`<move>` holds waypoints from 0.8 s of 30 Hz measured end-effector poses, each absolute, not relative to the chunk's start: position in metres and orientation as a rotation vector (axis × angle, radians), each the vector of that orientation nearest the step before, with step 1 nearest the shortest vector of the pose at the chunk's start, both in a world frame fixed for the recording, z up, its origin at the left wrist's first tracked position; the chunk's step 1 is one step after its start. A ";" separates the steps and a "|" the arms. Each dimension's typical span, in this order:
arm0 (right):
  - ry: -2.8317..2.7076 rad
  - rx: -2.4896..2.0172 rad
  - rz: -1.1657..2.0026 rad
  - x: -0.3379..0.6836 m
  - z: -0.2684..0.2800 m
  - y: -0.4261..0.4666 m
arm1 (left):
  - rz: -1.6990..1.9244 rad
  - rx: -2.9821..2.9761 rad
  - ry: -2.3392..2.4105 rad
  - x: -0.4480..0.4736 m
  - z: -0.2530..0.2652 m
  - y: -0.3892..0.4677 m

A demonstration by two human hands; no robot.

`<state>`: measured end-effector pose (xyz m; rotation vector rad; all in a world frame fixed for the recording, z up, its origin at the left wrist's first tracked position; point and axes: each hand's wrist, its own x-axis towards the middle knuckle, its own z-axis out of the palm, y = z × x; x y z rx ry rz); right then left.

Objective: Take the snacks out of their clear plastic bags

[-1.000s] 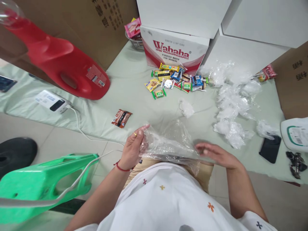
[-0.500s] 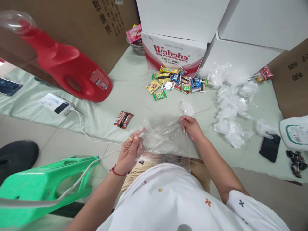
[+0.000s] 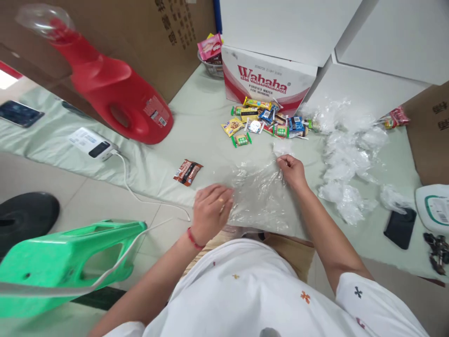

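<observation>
A clear plastic bag [image 3: 261, 199] lies flattened at the front edge of the cloth-covered table, its film wrinkled and see-through. My right hand [image 3: 293, 172] pinches the bag's upper right corner between thumb and fingers. At the bag's left edge is my left hand [image 3: 212, 206], palm down with fingers stretched out, touching or just over the film. A small white crumpled piece of plastic [image 3: 283, 148] sits just beyond my right fingertips. To the upper left of my left hand is a brown-red snack packet [image 3: 188, 172].
Several small wrapped snacks [image 3: 268, 119] are heaped before a Wahaha carton [image 3: 266, 79]. Crumpled clear bags [image 3: 345, 159] spread along the right, near a black phone [image 3: 400, 228] and keys [image 3: 437, 252]. A red jug [image 3: 122, 98], white power bank [image 3: 91, 144] with cable and green stool [image 3: 70, 262] are left.
My left hand has let go of the bag's left side and turned palm down. The bag now lies flatter on the table. My right hand keeps its pinch. The camera view has shifted slightly.
</observation>
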<state>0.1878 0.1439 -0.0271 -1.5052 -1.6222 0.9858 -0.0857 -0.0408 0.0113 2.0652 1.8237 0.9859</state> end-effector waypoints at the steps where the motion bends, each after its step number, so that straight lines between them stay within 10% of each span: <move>1: -1.665 -1.511 0.915 0.192 -0.026 0.150 | 0.850 2.090 1.817 -0.080 0.006 -0.028; 10: -1.801 -1.690 0.468 0.250 -0.006 0.133 | 1.036 1.767 2.384 -0.120 -0.020 0.003; 16: -1.900 -1.563 0.106 0.241 0.007 0.137 | 0.525 1.397 2.607 -0.169 -0.007 0.020; 24: -2.241 -1.478 0.371 0.228 -0.005 0.223 | 1.175 1.622 2.280 -0.138 0.028 0.036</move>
